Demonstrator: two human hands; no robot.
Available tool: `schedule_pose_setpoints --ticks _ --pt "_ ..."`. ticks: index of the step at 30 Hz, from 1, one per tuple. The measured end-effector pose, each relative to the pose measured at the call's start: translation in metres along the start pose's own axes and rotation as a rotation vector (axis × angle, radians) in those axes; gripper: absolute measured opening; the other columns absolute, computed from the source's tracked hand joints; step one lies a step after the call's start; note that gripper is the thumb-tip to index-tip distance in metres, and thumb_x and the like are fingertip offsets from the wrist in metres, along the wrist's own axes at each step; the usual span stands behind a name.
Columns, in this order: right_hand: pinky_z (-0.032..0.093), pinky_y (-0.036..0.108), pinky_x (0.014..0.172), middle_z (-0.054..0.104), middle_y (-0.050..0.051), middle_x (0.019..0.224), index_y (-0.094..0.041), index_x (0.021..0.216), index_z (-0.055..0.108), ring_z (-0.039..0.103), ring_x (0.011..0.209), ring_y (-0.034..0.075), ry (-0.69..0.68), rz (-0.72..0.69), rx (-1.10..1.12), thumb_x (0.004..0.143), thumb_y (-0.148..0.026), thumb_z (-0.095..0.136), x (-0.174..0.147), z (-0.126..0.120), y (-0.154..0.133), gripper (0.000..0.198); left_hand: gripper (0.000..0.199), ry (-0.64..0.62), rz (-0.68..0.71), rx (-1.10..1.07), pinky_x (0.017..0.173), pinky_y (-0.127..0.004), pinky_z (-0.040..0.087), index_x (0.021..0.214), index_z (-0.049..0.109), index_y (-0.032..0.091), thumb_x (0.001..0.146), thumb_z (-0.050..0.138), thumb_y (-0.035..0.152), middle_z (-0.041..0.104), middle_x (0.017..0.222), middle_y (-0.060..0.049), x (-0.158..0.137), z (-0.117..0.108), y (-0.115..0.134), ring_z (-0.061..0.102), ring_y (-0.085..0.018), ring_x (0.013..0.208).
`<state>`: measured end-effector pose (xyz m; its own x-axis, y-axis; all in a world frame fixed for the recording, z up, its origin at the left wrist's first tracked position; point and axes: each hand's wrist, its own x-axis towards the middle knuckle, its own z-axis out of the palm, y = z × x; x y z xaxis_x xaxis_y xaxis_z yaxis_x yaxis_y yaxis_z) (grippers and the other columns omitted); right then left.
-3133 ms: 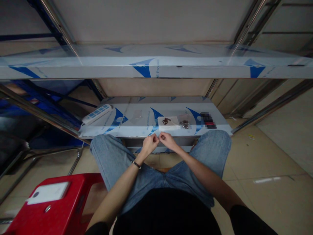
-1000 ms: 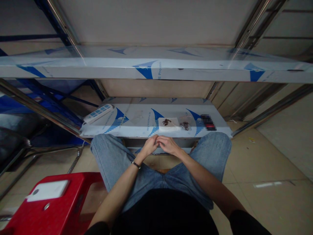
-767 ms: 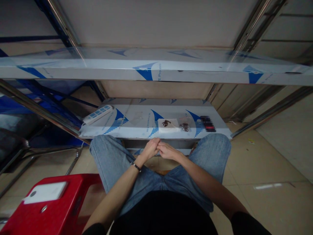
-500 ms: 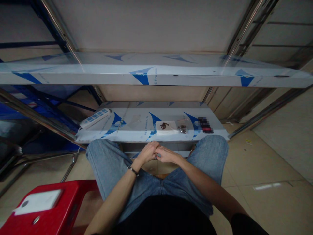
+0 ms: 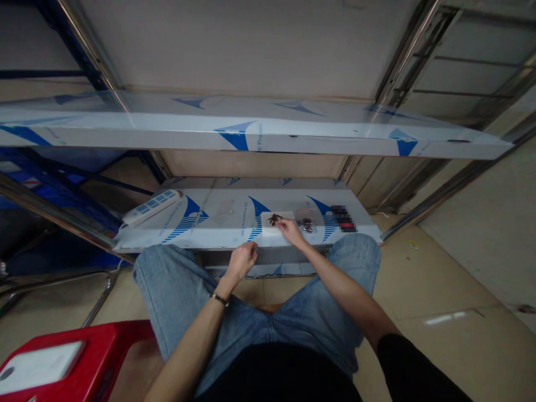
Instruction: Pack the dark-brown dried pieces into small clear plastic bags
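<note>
My right hand (image 5: 292, 231) reaches over the lower shelf, its fingertips pinched together at a small cluster of dark brown pieces (image 5: 275, 219). These pieces lie on a white sheet (image 5: 270, 229); whether the fingers hold one cannot be made out. My left hand (image 5: 243, 259) is curled closed just in front of the shelf's front edge, above my lap. What it holds, if anything, is hidden or too small to name. A clear bag with dark shiny pieces (image 5: 307, 224) lies just right of my right hand.
The lower shelf (image 5: 218, 237) carries a white power strip (image 5: 153, 206) at the left and a blurred dark object (image 5: 344, 219) at the right. An upper shelf (image 5: 188, 139) spans above. A white device (image 5: 42, 365) rests on a red stool (image 5: 100, 340) beside my leg.
My hands were together above my lap and have parted. The right hand has moved forward onto the shelf, to the brown pieces. The left stays near the front edge. The view has shifted slightly.
</note>
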<state>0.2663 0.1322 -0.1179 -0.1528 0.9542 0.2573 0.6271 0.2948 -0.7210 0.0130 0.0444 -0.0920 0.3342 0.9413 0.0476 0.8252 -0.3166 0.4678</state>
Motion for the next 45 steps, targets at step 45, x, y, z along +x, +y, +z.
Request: schedule_pose_setpoints --ticks 45 --pt "0.050 0.027 0.068 0.076 0.006 0.092 -0.017 0.096 0.073 0.067 0.077 0.017 -0.094 -0.070 0.344 0.088 -0.025 0.065 -0.070 0.030 -0.068 0.014 0.034 0.062 -0.069 -0.564 0.072 -0.028 0.048 0.110 0.053 0.019 0.078 0.058 0.012 0.068 0.081 0.000 0.010 0.048 -0.005 0.064 -0.016 0.073"
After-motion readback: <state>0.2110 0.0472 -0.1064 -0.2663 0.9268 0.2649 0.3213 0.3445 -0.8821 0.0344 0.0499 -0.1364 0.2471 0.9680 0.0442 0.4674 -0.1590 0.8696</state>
